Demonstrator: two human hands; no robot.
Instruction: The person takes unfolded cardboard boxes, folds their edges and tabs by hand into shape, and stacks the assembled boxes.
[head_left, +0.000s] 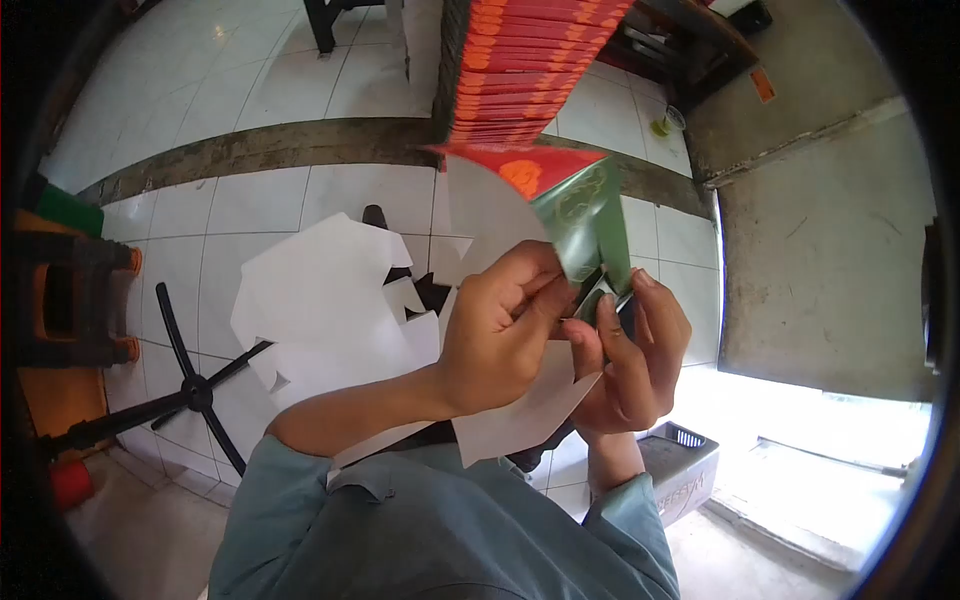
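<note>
Carefully, the red-and-green card (585, 220) is up between your hands, its lower edge pinched by your left hand (500, 335) and, beside it, by your right hand (642, 350). Uneven pulling could crease or tear it there. The white sheet (525, 425) beneath could snag on your wrists; the tall red stack (530, 65) behind might topple if bumped.

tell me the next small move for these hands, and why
Probably ease the green panels closer together at their lower ends. The left hand pinches one lower end, the right hand has its fingertips close beside it, and a narrow dark gap shows between the panels there.
</note>
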